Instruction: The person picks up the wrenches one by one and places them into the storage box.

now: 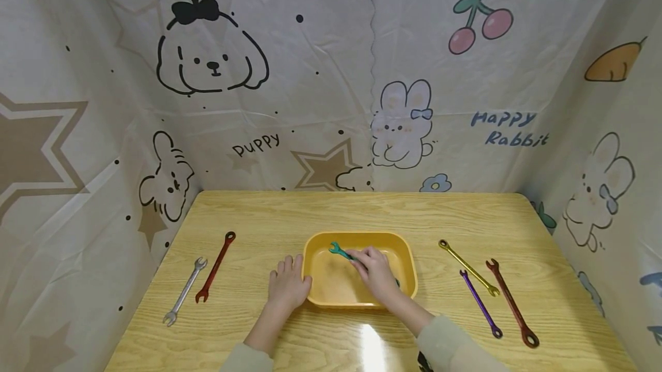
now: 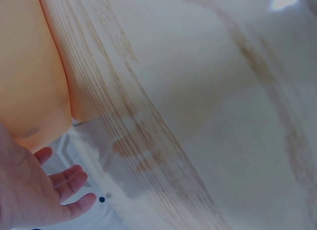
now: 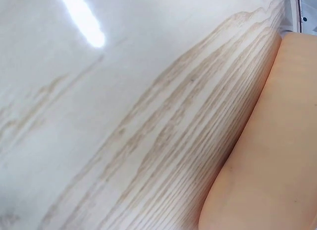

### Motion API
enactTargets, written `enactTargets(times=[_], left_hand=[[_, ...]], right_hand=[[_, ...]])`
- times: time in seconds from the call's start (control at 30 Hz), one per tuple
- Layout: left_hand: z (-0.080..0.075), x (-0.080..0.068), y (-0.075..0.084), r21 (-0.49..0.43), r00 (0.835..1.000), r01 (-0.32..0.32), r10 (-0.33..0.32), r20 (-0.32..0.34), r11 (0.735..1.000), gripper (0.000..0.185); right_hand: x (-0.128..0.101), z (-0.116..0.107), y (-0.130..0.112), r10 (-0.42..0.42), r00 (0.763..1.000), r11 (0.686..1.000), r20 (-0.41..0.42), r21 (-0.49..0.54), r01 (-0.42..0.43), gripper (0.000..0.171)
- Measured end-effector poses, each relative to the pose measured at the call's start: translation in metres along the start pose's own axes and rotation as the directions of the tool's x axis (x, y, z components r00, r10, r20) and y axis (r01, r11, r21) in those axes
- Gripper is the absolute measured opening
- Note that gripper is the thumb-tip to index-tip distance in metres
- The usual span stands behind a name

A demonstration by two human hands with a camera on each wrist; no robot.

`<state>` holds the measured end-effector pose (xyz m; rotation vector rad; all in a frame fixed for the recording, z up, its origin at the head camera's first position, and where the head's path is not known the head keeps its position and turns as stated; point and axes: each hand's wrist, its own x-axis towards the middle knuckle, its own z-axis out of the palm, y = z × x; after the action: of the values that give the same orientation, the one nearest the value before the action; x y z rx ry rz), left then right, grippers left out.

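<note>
The right hand [image 1: 374, 273] pinches the green wrench [image 1: 341, 252] over the yellow tray [image 1: 408, 263] at the desk's middle — stiff, slim, likely slick metal, best held mid-shank. The left hand [image 1: 287, 287], fingers relaxed, rests against the tray's left rim. Silver [image 1: 184, 291] and red [image 1: 215, 266] wrenches lie near the left edge; gold [image 1: 468, 267], purple [image 1: 481, 304] and dark-red [image 1: 511, 303] ones lie right — none obstructing.

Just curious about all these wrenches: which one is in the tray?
The green metal wrench, gripped by the right hand inside the yellow plastic tray; the others lie on the table.
</note>
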<state>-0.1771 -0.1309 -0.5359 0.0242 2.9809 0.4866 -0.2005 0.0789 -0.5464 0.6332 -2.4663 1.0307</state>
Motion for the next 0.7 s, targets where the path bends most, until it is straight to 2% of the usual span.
enactTargets(times=[0.37, 0.53, 0.7], left_hand=[[0.0007, -0.0003, -0.0006, 0.006, 1.000, -0.005, 0.005, -0.016, 1.000, 0.053], [0.0010, 0.0002, -0.0010, 0.006, 1.000, -0.001, 0.002, -0.017, 1.000, 0.053], [0.0005, 0.0004, -0.0008, 0.002, 1.000, -0.001, 0.001, -0.005, 1.000, 0.053]], right_hand=[[0.0013, 0.0015, 0.0016, 0.004, 0.997, 1.000, 0.079, -0.022, -0.003, 0.024], [0.0025, 0.0022, 0.0033, 0.029, 0.990, 0.999, 0.141, -0.032, -0.025, 0.024], [0.0015, 0.0043, 0.0068, -0.004, 0.983, 0.998, 0.183, -0.059, 0.015, 0.025]])
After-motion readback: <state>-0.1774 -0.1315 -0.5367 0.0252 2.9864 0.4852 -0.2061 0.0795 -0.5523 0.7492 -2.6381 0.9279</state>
